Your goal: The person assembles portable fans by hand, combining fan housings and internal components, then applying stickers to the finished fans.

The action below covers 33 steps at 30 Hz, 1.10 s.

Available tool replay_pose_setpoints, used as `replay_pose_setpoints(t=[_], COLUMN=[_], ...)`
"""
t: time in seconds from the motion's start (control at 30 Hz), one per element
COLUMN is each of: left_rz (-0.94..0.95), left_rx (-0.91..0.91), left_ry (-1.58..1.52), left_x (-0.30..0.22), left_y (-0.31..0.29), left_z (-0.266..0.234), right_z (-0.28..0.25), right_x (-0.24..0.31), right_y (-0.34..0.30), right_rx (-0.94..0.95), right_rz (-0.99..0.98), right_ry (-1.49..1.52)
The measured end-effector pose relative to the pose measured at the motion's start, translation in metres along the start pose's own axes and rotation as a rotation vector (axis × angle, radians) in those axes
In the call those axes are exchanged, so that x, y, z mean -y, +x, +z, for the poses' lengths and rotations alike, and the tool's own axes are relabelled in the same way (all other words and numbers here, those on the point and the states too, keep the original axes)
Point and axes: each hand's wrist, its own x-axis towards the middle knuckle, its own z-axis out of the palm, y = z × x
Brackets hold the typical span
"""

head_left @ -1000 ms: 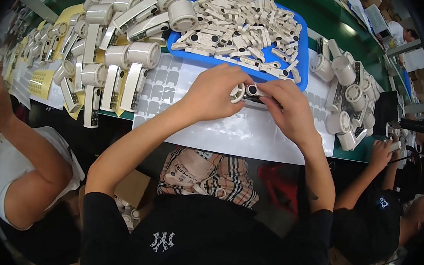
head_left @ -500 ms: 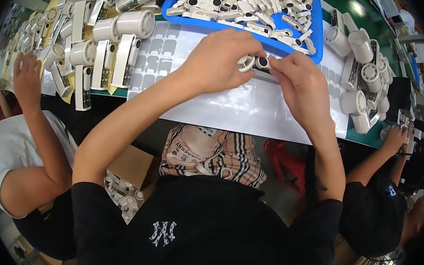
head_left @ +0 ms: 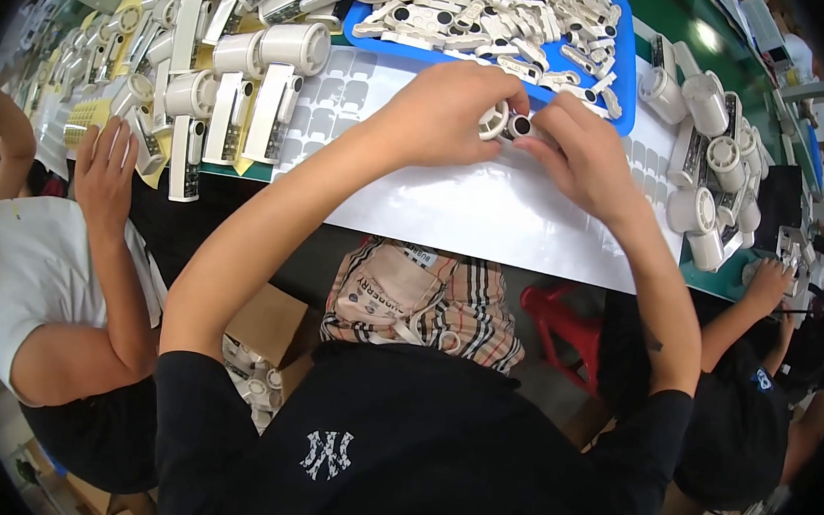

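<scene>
Left hand curled round the round end of a white device; right hand pinching near its dark-dotted end, exact fingertip contact hidden. Device sits between both hands, over the white sheet on the worktop, just in front of the blue tray. Best handling, probably: left steadies the round end, right presses evenly, without twisting.
</scene>
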Motion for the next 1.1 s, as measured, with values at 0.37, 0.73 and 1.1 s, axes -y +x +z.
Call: replay_pose_setpoints(t=[0.37,0.73,1.1], left_rz=[-0.002,-0.052,-0.040], left_rx=[0.033,-0.086,-0.135], left_ry=[0.012,-0.007,-0.012], left_x=[-0.005,-0.009,-0.008], left_y=[0.001,-0.012,-0.009], left_z=[0.001,0.011,0.012], right_z=[0.013,-0.011,-0.008], right_x=[0.003,0.024,0.026], right_y=[-0.010,-0.018,-0.011], right_rx=[-0.259,-0.178,-0.187], right_rz=[-0.098,0.215,0.323], right_ry=[-0.020,0.085,0.176])
